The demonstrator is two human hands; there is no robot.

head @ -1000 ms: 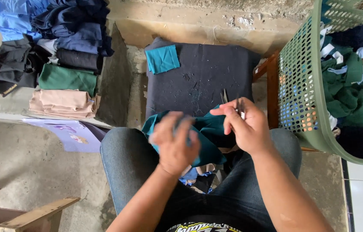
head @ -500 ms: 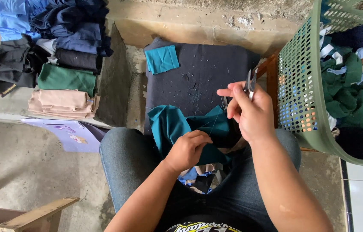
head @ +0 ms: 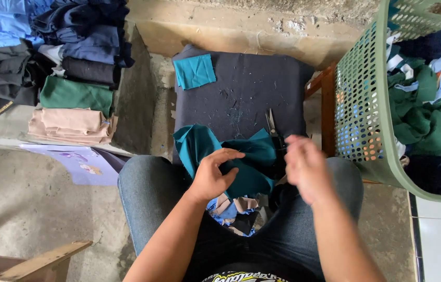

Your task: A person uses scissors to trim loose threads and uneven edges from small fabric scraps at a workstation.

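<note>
The left hand [head: 211, 177] grasps the teal cloth [head: 241, 156]; the blurred right hand [head: 306, 167] hangs released near the scissors [head: 274, 128]. Pinch that edge flat before folding.

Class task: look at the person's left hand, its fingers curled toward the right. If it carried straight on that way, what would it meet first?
The left hand already rests on the teal cloth. Going on rightward, it would probably meet more of that cloth's folds first, then the blurred right hand; depth is unclear.

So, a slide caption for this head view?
Left hand grips teal cloth on lap; right hand hovers beside scissors.
</note>
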